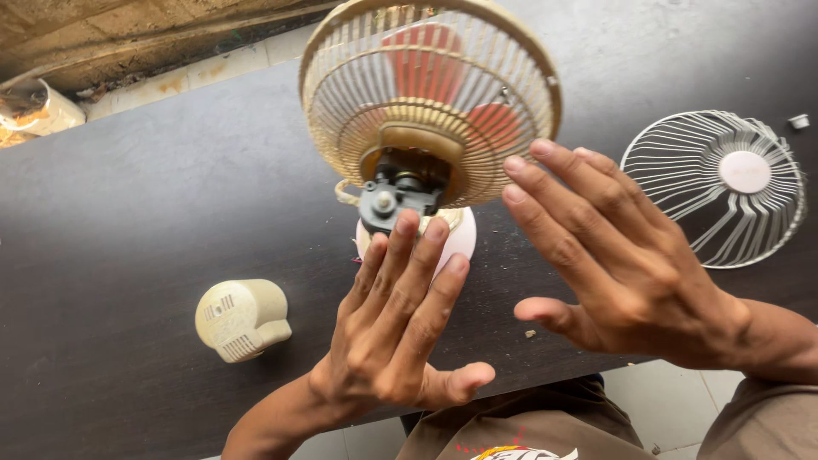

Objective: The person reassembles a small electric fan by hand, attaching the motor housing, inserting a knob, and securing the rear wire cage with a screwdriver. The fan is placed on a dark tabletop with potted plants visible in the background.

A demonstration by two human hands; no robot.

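Two released hands, left hand (pixel 392 328) and right hand (pixel 609 260), flank one fan (pixel 430 111); one motor cover (pixel 241 319), one loose grille (pixel 716 187).

Fan (pixel 430 102) standing mid-table (pixel 128 204), motor cover (pixel 241 319) lying to its left, loose grille (pixel 716 183) lying to its right, left hand (pixel 392 332) and right hand (pixel 613 264) raised before the fan.

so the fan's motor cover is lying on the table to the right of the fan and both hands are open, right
Not quite: the head view shows the cream motor cover lying to the left of the fan, not the right. Both the left hand and right hand are open.
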